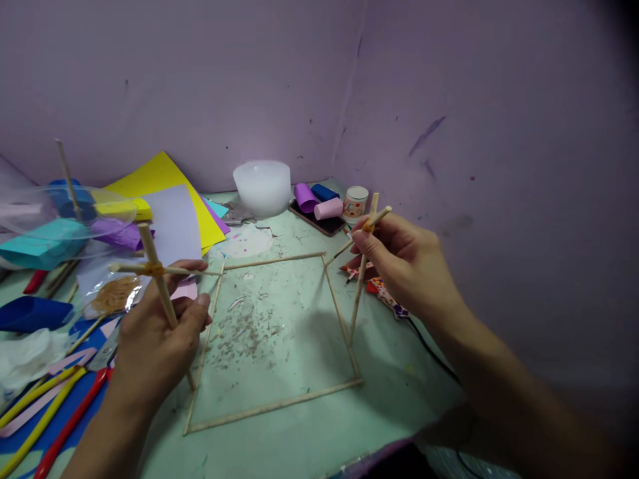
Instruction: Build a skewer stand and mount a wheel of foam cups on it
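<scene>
My left hand (157, 336) is closed round a pair of crossed wooden sticks (160, 291), bound where they meet by a tan rubber band (151, 269). On the right, my right hand (407, 263) pinches a second pair of crossed sticks (358, 299) at its rubber-banded joint (368, 226). Both pairs lean upright, their lower ends coming down near the sides of a four-sided stick frame (279, 404) that lies flat on the table. Whether those ends are fastened to the frame I cannot tell. My fingers partly hide the left sticks.
Pale green table (299, 339) bears scraps. A white bowl (262, 186), phone (332, 225) under paper rolls, and paper cup (355, 203) stand behind. Glue gun (387, 299) with cord lies right. Yellow paper (164, 176), bagged rubber bands (116, 294) and red-handled pliers (74, 419) crowd the left.
</scene>
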`<control>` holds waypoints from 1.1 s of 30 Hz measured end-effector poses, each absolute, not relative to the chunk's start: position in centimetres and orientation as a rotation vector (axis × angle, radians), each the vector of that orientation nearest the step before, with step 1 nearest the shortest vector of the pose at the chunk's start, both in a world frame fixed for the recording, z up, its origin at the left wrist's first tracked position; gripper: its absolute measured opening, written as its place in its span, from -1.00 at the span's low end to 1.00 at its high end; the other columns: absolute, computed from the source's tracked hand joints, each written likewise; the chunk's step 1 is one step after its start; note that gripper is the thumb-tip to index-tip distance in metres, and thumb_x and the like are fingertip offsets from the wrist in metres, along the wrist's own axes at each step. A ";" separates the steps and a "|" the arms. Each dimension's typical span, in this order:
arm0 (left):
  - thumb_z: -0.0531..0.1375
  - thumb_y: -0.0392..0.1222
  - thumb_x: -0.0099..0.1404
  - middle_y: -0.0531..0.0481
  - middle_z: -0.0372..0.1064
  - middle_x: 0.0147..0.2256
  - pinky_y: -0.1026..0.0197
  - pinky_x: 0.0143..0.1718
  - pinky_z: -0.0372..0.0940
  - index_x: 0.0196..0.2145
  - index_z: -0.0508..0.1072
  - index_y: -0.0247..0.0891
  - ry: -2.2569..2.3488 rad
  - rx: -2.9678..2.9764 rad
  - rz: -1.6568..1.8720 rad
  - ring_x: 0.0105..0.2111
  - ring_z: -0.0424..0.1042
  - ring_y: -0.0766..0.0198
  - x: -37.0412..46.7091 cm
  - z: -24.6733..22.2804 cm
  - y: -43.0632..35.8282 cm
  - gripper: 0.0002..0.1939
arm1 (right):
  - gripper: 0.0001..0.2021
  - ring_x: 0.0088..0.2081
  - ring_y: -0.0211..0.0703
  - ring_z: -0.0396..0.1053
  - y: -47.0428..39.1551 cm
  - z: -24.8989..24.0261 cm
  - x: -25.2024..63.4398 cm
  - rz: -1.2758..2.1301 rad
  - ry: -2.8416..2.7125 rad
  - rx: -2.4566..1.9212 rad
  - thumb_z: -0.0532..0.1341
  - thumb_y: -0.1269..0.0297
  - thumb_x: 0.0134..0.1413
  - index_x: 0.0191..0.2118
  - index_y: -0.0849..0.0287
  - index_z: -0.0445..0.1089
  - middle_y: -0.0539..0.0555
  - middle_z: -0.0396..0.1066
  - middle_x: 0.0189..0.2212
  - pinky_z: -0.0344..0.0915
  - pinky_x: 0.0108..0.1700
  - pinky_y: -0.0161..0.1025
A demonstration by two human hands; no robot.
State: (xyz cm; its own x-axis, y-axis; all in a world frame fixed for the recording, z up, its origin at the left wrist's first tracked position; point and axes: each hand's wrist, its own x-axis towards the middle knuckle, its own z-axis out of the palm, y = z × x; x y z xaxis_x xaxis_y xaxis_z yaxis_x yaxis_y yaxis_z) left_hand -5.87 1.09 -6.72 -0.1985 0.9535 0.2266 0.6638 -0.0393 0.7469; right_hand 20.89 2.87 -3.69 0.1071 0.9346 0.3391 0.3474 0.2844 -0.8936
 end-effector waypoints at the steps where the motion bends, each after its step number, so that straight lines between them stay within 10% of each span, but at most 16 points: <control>1: 0.13 0.01 0.09 0.18 0.29 -0.61 0.25 -0.59 0.29 -0.09 0.37 -0.09 1.872 1.710 1.107 -0.65 0.38 0.29 -5.9 -6.7 1.1 -0.59 | -0.88 -0.50 -0.29 0.39 2.9 -3.7 20.9 0.670 -1.451 -1.265 0.19 0.20 0.09 -0.35 0.12 0.35 -0.05 0.32 -0.47 0.43 -0.46 -0.31; 17: 0.17 -0.11 0.12 -0.02 0.40 -0.11 0.32 -0.59 0.32 -0.08 0.35 -0.16 1.800 1.655 1.191 -0.63 0.35 0.46 -5.4 -6.6 0.9 -0.63 | -0.86 -0.50 -0.18 0.39 2.8 -3.5 20.9 0.650 -1.411 -1.303 0.25 0.14 0.03 -0.38 0.09 0.40 -0.01 0.35 -0.51 0.33 -0.62 -0.31; 33: 0.22 -0.07 0.10 0.06 0.40 -0.05 0.36 -0.55 0.32 -0.05 0.36 -0.06 1.829 1.672 1.187 -0.53 0.39 0.42 -5.5 -6.8 0.9 -0.59 | -0.85 -0.48 -0.23 0.41 2.7 -3.4 20.9 0.659 -1.416 -1.339 0.22 0.18 0.05 -0.24 0.06 0.42 -0.02 0.36 -0.41 0.36 -0.58 -0.33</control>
